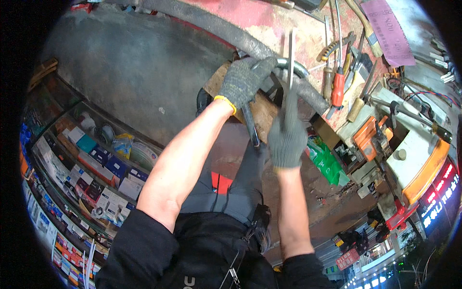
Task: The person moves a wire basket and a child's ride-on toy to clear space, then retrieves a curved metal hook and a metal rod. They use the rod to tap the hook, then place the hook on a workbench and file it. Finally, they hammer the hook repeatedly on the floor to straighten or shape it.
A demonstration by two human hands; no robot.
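Note:
A grey knit work glove with a yellow cuff covers my left hand, which is closed round a dark, curved metal bar. The bar's shiny bend shows to the right of my fingers; much of it is hidden. A dark rod slants down below the glove, and whether it belongs to the same piece I cannot tell. My right hand, also gloved and blurred by motion, grips a long, thin metal file. The file points away from me and crosses in front of the bar's bend. Beneath lies a wooden block.
At the right of the red, worn bench top lie a red-handled screwdriver, yellow-and-black pliers, a brush and a pink paper. An orange machine stands further right. A glass case with boxes is at left.

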